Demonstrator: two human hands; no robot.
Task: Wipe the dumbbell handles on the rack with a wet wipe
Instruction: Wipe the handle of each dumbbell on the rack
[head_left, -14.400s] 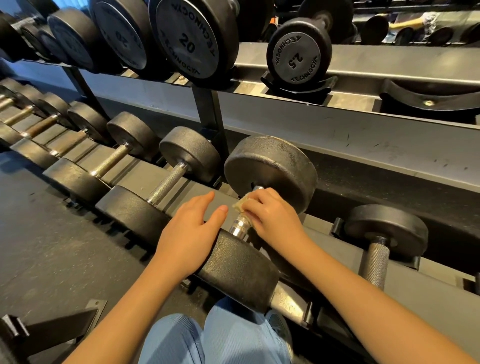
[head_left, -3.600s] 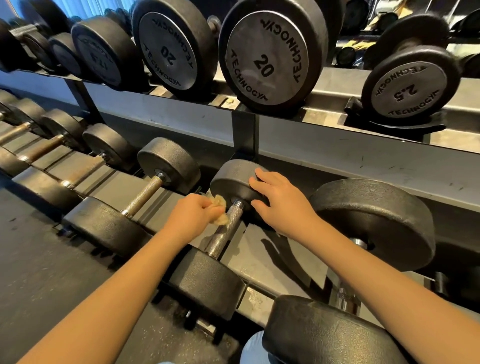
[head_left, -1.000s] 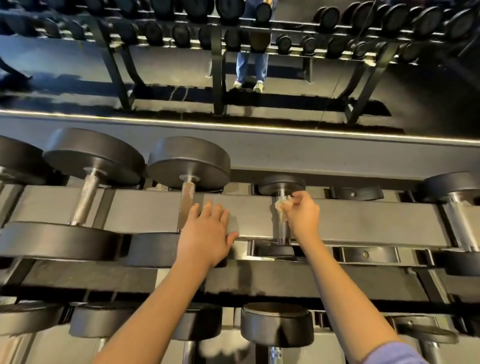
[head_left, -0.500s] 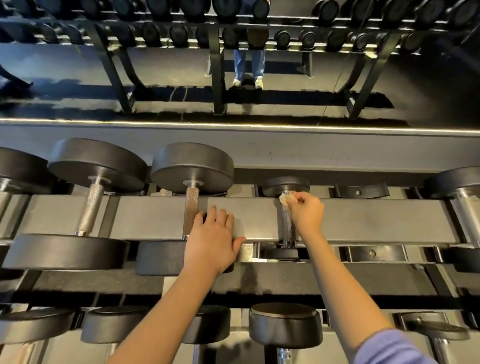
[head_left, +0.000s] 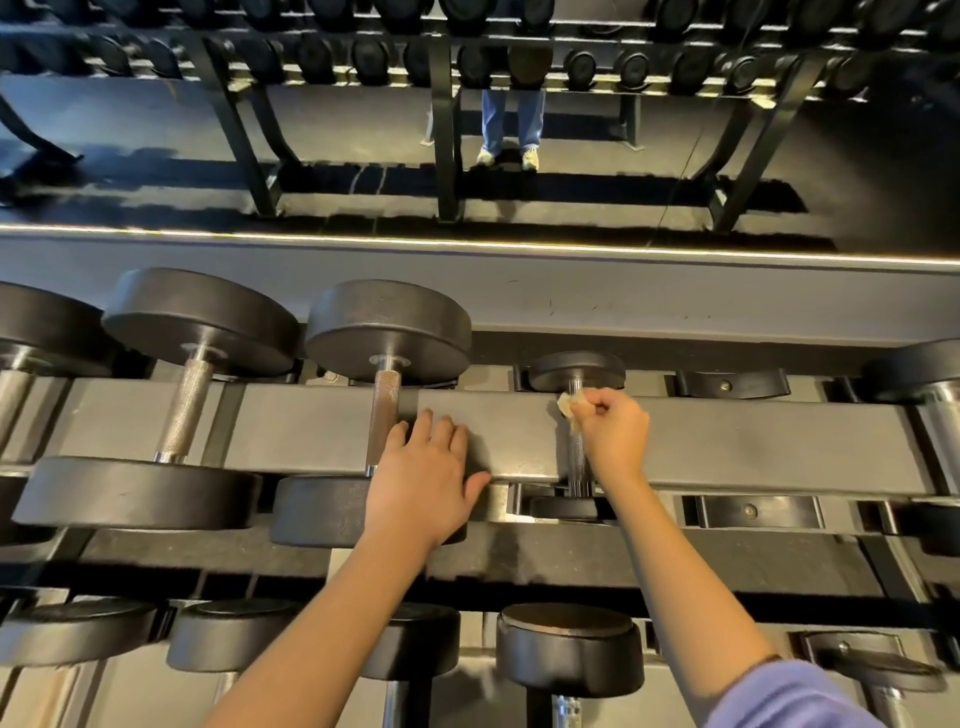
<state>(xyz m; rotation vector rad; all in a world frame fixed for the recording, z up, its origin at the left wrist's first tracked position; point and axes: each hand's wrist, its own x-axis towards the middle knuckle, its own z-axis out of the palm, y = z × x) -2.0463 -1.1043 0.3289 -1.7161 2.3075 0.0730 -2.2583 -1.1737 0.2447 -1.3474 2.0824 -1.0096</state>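
- Right hand (head_left: 613, 431) is clamped on the wet wipe (head_left: 566, 408), fingers curled round it. It presses the wipe to the handle (head_left: 577, 467) of the small dumbbell (head_left: 563, 508), at the end next to the far head (head_left: 576, 370).
- Left hand (head_left: 423, 483) lies flat on the grey rack rail (head_left: 779, 447), fingers straight and apart, holding nothing. Its index finger sits just beside the handle of the neighbouring larger dumbbell (head_left: 387, 332). It appears to serve as a brace only.
- Change noted: a few seconds ago the wipe was in the left hand, on a handle in the lower tier, with the right hand steadying that dumbbell's head. The wipe has since passed to the right hand, and work has moved up to a higher tier.
- Over the last second little has altered. The right hand stays at the far end of the same handle, and the left hand has shifted only slightly along the rail.
- Assessment: the lower-tier handle seen earlier appears finished, since the person has left it. The present handle is mid-wipe. Whether the bare knurled stretch below the hand has been covered cannot be told.
- Outstanding, in my judgement:
  - The handle of the larger dumbbell and that of the next one to its left (head_left: 182, 410) show no evidence of wiping either way.
  - The same holds for the dumbbell at the right edge (head_left: 930, 415).
- Risk: the wipe is bunched small, so full contact round the handle may be lacking.
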